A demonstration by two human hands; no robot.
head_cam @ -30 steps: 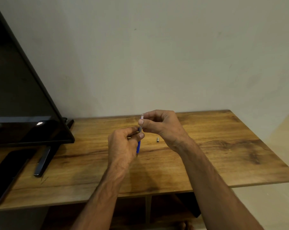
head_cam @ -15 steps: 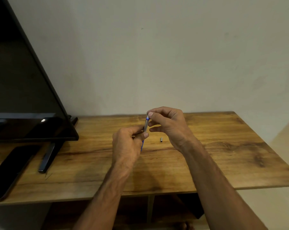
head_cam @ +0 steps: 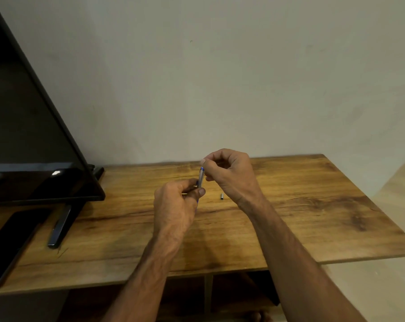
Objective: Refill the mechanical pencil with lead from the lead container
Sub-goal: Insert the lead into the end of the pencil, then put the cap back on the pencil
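Observation:
My left hand [head_cam: 175, 203] grips a mechanical pencil [head_cam: 200, 178] and holds it nearly upright above the wooden table [head_cam: 301, 205]. The pencil's silver upper barrel ends in a blue top, and its lower blue part is mostly hidden behind my fingers. My right hand [head_cam: 229, 173] is curled, with thumb and forefinger pinched together right at the pencil's top end. Anything between those fingertips is too small to see. A small silver cap [head_cam: 222, 196] lies on the table just right of the pencil. No lead container is visible.
A black monitor [head_cam: 34, 135] stands at the left on a dark foot [head_cam: 59, 228]. A black phone [head_cam: 8, 245] lies flat by the table's front left edge. A pale wall rises behind the table, whose right edge drops to the floor.
The pale tip at the pencil's top a second ago is gone and a blue end shows. My right fingertips have shifted slightly up and right of the top. Both hands stay close together.

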